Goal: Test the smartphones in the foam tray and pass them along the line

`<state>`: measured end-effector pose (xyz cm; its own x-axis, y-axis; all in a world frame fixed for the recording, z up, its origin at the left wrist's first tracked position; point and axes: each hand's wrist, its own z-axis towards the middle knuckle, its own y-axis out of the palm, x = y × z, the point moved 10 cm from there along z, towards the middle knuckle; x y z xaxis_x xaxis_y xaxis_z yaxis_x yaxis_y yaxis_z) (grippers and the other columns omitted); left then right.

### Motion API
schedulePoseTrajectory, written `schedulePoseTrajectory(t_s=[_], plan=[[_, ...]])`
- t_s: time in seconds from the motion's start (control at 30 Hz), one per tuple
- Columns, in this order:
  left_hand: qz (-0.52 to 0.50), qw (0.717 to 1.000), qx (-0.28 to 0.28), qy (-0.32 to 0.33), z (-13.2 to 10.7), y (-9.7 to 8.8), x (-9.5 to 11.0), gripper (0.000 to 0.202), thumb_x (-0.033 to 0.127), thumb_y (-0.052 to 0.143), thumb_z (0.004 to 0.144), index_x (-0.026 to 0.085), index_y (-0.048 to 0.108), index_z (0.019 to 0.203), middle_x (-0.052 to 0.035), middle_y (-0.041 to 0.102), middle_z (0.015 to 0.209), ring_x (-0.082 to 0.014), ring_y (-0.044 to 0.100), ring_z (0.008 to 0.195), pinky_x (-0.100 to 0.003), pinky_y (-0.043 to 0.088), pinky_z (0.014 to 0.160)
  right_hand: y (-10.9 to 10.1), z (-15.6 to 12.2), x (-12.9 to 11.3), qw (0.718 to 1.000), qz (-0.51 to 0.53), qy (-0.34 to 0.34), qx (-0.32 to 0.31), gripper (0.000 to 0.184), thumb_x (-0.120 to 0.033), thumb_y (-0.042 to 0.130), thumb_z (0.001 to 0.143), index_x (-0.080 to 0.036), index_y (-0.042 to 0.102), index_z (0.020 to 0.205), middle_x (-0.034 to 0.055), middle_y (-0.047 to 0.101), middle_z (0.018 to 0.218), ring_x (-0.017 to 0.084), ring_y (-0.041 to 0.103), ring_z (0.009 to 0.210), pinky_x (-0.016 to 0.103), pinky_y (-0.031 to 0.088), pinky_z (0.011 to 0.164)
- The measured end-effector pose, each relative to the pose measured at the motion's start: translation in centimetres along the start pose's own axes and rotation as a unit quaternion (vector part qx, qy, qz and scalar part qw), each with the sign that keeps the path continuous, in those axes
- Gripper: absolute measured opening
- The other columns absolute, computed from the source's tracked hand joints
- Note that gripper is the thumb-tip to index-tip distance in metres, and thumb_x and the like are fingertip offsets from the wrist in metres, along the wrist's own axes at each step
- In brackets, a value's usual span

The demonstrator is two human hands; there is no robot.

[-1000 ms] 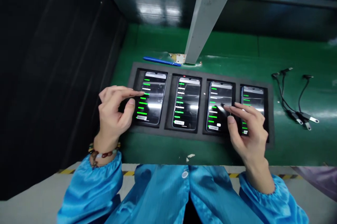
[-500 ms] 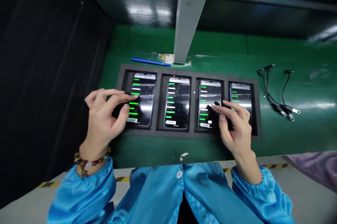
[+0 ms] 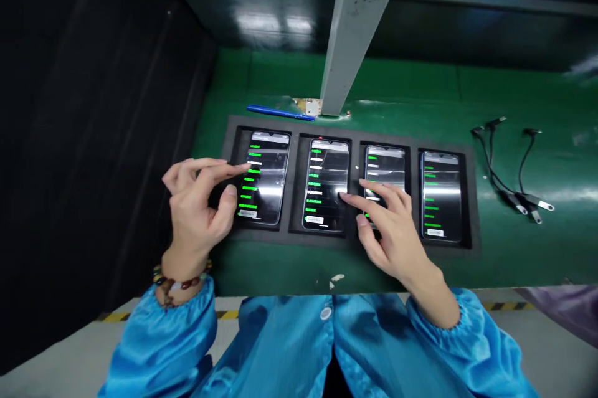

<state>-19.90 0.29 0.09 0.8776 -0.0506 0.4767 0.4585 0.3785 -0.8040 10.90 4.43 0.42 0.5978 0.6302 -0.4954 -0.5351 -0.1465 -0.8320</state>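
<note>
Several smartphones lie face up in separate recesses of a dark foam tray [image 3: 294, 199], their black screens lit with lists of green and white text. My left hand [image 3: 199, 205] is over the left edge of the leftmost phone [image 3: 268, 180], its index finger stretched to the screen. My right hand [image 3: 390, 223] reaches with its index fingertip to the right edge of the second phone [image 3: 322, 183]. That hand covers the lower part of the third phone [image 3: 390, 158]. The rightmost phone [image 3: 441, 192] is fully in sight. Neither hand holds anything.
A blue pen [image 3: 280, 113] lies behind the tray, beside the foot of a grey metal post [image 3: 355, 30]. Short black cables [image 3: 507, 186] rest on the green table [image 3: 514, 261] at the right. A black panel [image 3: 107, 105] stands at the left.
My right hand has moved left from the third phone to the second, uncovering the rightmost phone. My left hand stays at the leftmost phone. The whole view has shifted slightly.
</note>
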Motion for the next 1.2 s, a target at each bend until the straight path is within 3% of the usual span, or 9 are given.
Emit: schedulePoseTrajectory(t_s=[0.13, 0.33, 0.53, 0.7, 0.83, 0.93, 1.07, 1.2], plan=[[-0.016, 1.000, -0.001, 0.027, 0.0, 0.2, 0.6, 0.029, 0.032, 0.058, 0.106, 0.029, 0.077, 0.127, -0.0066, 0.081, 0.122, -0.0326, 0.070, 0.127, -0.060, 0.038, 0.120, -0.2, 0.2, 0.0, 1.000, 0.001, 0.001, -0.010, 0.043, -0.017, 0.051, 0.108, -0.026, 0.068, 0.147, 0.0111, 0.075, 0.143, 0.033, 0.061, 0.148, 0.056, 0.042, 0.122], [-0.004, 0.997, -0.067, 0.026, 0.4, 1.4, 0.6, 0.037, 0.032, 0.055, 0.107, 0.029, 0.070, 0.140, -0.0070, 0.080, 0.131, -0.0353, 0.064, 0.135, -0.063, 0.031, 0.126, -3.4, -3.1, 2.9, 0.994, -0.008, 0.081, 0.080, 0.043, -0.021, 0.052, 0.110, -0.029, 0.070, 0.148, 0.0129, 0.073, 0.144, 0.038, 0.061, 0.147, 0.061, 0.045, 0.119], [-0.009, 0.998, -0.070, 0.004, 0.3, 1.3, 0.7, 0.039, 0.034, 0.055, 0.108, 0.029, 0.065, 0.145, -0.0090, 0.075, 0.139, -0.0352, 0.061, 0.141, -0.063, 0.035, 0.127, -3.3, -5.2, 4.6, 0.986, -0.015, 0.123, 0.115, 0.041, -0.025, 0.051, 0.112, -0.028, 0.070, 0.149, 0.0115, 0.078, 0.138, 0.038, 0.063, 0.145, 0.062, 0.050, 0.118], [-0.031, 0.996, -0.075, 0.029, -0.2, 1.4, 1.8, 0.041, 0.033, 0.057, 0.107, 0.030, 0.060, 0.148, -0.0084, 0.074, 0.147, -0.0360, 0.060, 0.144, -0.065, 0.035, 0.128, -3.9, -1.8, 6.3, 0.990, -0.041, 0.119, 0.063, 0.041, -0.029, 0.049, 0.114, -0.027, 0.065, 0.152, 0.0123, 0.073, 0.146, 0.037, 0.058, 0.151, 0.061, 0.045, 0.123], [0.017, 0.995, -0.091, 0.024, 1.7, 1.9, 1.4, 0.044, 0.036, 0.054, 0.108, 0.023, 0.064, 0.149, -0.0127, 0.073, 0.141, -0.0374, 0.058, 0.143, -0.067, 0.034, 0.128, -2.8, 2.7, 7.3, 0.997, -0.038, 0.070, -0.012, 0.043, -0.031, 0.044, 0.115, -0.028, 0.059, 0.155, 0.0116, 0.068, 0.155, 0.035, 0.053, 0.157, 0.062, 0.038, 0.126], [0.041, 0.992, -0.118, 0.022, 3.4, 3.0, 0.5, 0.049, 0.037, 0.051, 0.108, 0.019, 0.062, 0.152, -0.0129, 0.072, 0.141, -0.0366, 0.056, 0.146, -0.065, 0.029, 0.132, -2.0, 4.7, 7.9, 0.998, -0.040, 0.051, -0.023, 0.042, -0.032, 0.043, 0.115, -0.027, 0.059, 0.154, 0.0115, 0.070, 0.153, 0.036, 0.052, 0.157, 0.063, 0.037, 0.125], [0.054, 0.990, -0.125, 0.029, 4.4, 3.6, -0.1, 0.049, 0.037, 0.050, 0.105, 0.022, 0.063, 0.150, -0.0109, 0.074, 0.143, -0.0374, 0.057, 0.146, -0.065, 0.025, 0.134, -1.3, 4.9, 8.1, 0.998, -0.049, 0.034, -0.020, 0.042, -0.032, 0.044, 0.114, -0.028, 0.061, 0.153, 0.0118, 0.073, 0.149, 0.038, 0.055, 0.154, 0.065, 0.038, 0.125], [0.071, 0.988, -0.128, 0.042, 3.5, 3.3, 0.6, 0.048, 0.037, 0.052, 0.103, 0.024, 0.065, 0.148, -0.0094, 0.077, 0.137, -0.0376, 0.059, 0.144, -0.063, 0.024, 0.134, -1.3, 3.8, 7.7, 0.998, -0.058, 0.024, -0.023, 0.043, -0.029, 0.046, 0.113, -0.029, 0.061, 0.153, 0.0124, 0.074, 0.145, 0.039, 0.060, 0.149, 0.067, 0.040, 0.122]])
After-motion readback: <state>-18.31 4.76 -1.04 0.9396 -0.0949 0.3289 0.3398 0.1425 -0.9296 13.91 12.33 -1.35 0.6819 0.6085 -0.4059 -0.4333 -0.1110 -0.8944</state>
